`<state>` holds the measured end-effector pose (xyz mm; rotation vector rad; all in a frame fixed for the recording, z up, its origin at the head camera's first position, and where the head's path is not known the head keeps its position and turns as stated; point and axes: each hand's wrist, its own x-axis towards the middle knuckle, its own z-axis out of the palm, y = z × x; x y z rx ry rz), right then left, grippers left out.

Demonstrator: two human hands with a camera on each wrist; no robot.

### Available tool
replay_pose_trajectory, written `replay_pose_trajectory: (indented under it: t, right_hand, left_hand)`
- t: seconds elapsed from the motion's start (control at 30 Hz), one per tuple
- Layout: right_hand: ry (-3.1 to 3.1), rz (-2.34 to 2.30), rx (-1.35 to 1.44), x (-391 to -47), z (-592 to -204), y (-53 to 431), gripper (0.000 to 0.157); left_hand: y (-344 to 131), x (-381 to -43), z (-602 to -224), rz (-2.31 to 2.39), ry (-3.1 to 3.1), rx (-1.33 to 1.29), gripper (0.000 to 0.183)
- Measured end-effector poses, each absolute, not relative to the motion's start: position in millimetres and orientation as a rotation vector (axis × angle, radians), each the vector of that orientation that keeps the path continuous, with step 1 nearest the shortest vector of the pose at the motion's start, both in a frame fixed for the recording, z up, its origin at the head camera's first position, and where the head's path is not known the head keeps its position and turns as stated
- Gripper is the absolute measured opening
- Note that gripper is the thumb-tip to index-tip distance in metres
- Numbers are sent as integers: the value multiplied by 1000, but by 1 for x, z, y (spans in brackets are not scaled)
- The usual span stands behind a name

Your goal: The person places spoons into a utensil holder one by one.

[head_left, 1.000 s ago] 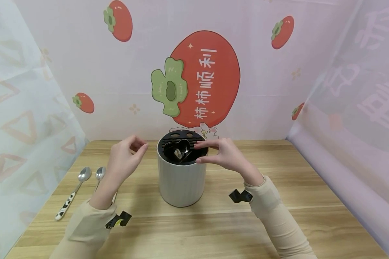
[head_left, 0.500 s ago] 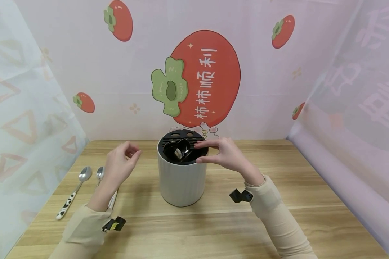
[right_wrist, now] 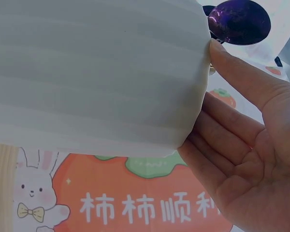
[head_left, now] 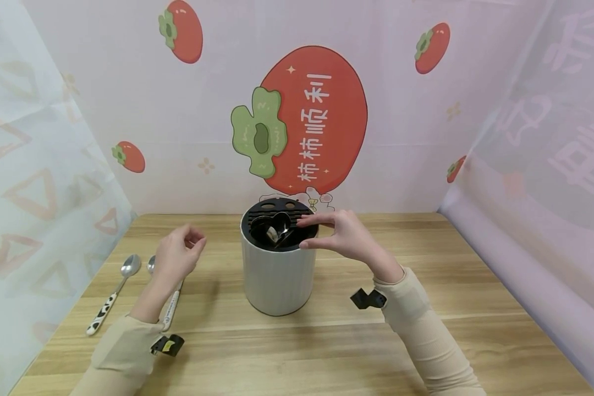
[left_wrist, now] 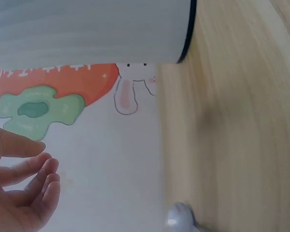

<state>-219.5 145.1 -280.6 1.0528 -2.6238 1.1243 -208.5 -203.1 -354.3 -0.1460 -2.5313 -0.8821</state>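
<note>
My left hand (head_left: pixel 175 256), fingers loosely curled and holding nothing, is over the left of the table above some spoons. Beside it lies a spoon with a cow-print handle (head_left: pixel 101 311). Another spoon bowl (head_left: pixel 151 264) shows left of the hand, and a white printed handle (head_left: pixel 171 309) shows below; its far end is hidden. A metal spoon bowl (left_wrist: pixel 180 217) shows in the left wrist view. My right hand (head_left: pixel 344 234) holds the right side of the rim of a white ribbed utensil holder (head_left: pixel 278 283), its thumb and fingers around the edge.
The holder has a black slotted top (head_left: pixel 272 208) with round holes. Shiny dark spoon bowls stick up from it; one dark bowl (right_wrist: pixel 239 21) shows in the right wrist view. A printed cloth backdrop (head_left: pixel 396 126) stands behind the wooden table (head_left: pixel 376 341).
My left hand has moved left and slightly down, away from the holder and over the spoons, uncovering more of the white printed handle. The right hand has stayed on the rim.
</note>
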Motion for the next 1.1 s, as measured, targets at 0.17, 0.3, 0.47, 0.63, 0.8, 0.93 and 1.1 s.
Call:
replay_pose_trajectory:
  t: [0.17,0.3,0.47,0.63,0.8,0.93,1.1]
  right_hand:
    - [-2618,1115,1065,-220,-281,145,40]
    - [-2615,1117,1067,-220,-281,146,41]
    - [-2621,1123,1061,-220,-282,146,41]
    - [-2627,1123,1053,-220,-282,146,40]
    - [-2621,1120,1056,-220,-282,146,41]
    - [-2615,1126,1056,-220,-282,146,41]
    - [-2606,1115,1064,-220,-282,146,41]
  left_hand:
    - [-210,-210,-362,-890,-2576,-118,8]
    - [-216,-212,-367,-881,-2592,-121,8]
    - [-222,-213,-372,-873,-2622,-133,9]
    - [-228,-214,-378,-866,-2674,-125,11]
    - [-233,-215,-382,-861,-2716,-106,9]
    - [-236,-215,-386,-836,-2735,-99,8]
    - [-240,-215,-389,-807,-2751,-101,8]
